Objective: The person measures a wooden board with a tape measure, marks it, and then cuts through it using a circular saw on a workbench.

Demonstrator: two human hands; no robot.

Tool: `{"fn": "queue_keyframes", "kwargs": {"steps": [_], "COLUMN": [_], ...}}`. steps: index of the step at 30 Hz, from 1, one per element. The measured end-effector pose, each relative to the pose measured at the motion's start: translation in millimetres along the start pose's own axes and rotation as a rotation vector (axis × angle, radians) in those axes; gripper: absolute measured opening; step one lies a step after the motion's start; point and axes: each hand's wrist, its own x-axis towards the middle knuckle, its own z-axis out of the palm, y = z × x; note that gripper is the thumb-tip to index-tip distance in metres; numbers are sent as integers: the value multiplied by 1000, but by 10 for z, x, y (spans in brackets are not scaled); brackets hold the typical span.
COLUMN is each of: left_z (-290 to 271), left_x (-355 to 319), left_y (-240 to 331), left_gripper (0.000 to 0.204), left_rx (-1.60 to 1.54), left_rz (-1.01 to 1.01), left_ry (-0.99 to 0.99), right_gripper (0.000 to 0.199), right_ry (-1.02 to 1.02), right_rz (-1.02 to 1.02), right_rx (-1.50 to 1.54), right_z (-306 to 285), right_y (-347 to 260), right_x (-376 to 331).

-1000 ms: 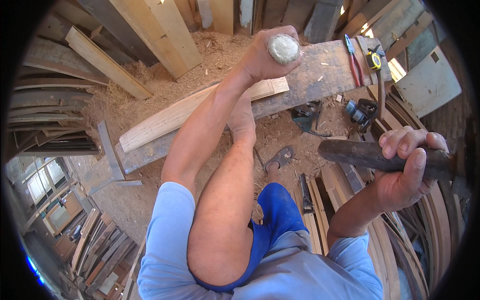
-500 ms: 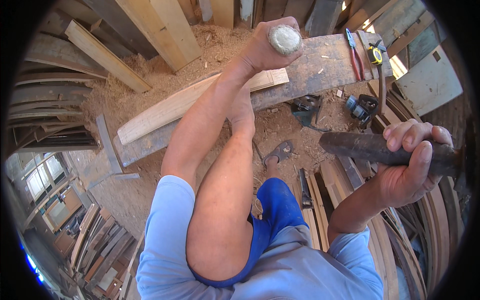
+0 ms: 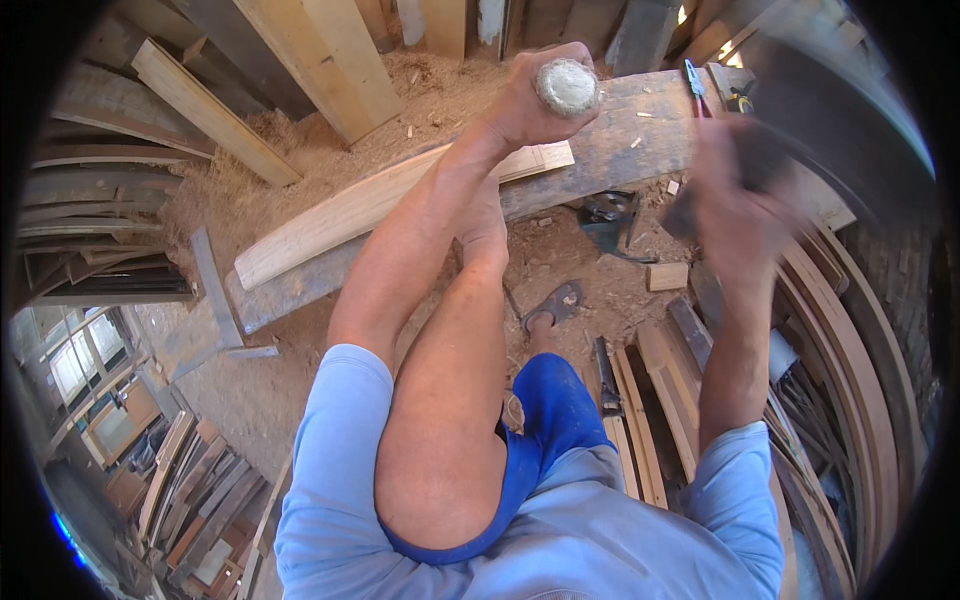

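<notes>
My left hand (image 3: 525, 98) is wrapped round an upright chisel (image 3: 567, 87). Only its round, pale, battered handle top shows; the blade is hidden beneath my fist. Under it lies a pale, shaped board (image 3: 335, 222), on which my bare left foot (image 3: 485, 222) appears to press. Raised to the right, my right hand (image 3: 742, 205) grips a dark mallet (image 3: 835, 125) with a thick handle. Hand and mallet are smeared by motion, and the mallet's head is well apart from the chisel.
A worn bench plank (image 3: 645, 125) carries the board and pliers (image 3: 697, 85); a tape measure (image 3: 741, 103) is partly covered. On the shavings-strewn floor lie a wood block (image 3: 667, 277) and a dark tool (image 3: 606, 215). Timber strips (image 3: 640, 430) lie near my sandalled right foot (image 3: 552, 305).
My right hand has moved up and leftward with the mallet, whose head now blurs across the upper right. The wood block has come into view. My left hand and the chisel have hardly shifted.
</notes>
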Motion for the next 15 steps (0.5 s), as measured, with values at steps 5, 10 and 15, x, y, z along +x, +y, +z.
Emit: {"fn": "queue_keyframes", "kwargs": {"steps": [5,10,15], "left_z": [0,17,50], "left_x": [46,47,67], "left_y": [2,22,-17], "left_gripper": [26,24,28], "left_rx": [-25,36,-47], "left_rz": [2,-19,-9], "left_ry": [-9,-70,-2], "right_gripper": [21,21,28], "right_ry": [-321,217,-329], "right_rz": [214,102,84], "right_rx": [-48,367,-199], "right_z": [-25,-93,133], "right_y": [-65,-335,106], "right_x": [155,239,165]}}
